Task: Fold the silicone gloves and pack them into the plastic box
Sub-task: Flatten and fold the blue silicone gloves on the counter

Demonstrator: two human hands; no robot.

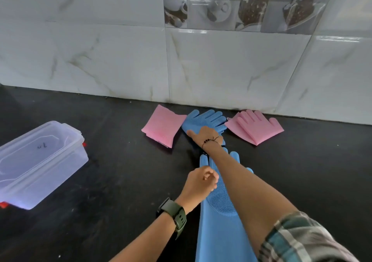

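Observation:
A long blue silicone glove (218, 217) lies flat on the black counter (120, 171), fingers pointing at the wall. My left hand (201, 183) hovers over its finger end, fingers curled in, nothing visibly in them. My right hand (206, 136) reaches past it onto a folded blue glove (203, 118) near the wall, thumb out to the left and the other fingers hidden over the glove. A folded pink glove (163, 125) lies to its left, another folded pink glove (254, 125) to its right. The clear plastic box (38, 165) sits far left with its lid on.
A tiled wall (181, 64) rises right behind the folded gloves. Something small and red (3, 204) shows under the box's near corner. My right forearm crosses over the flat blue glove and hides part of it.

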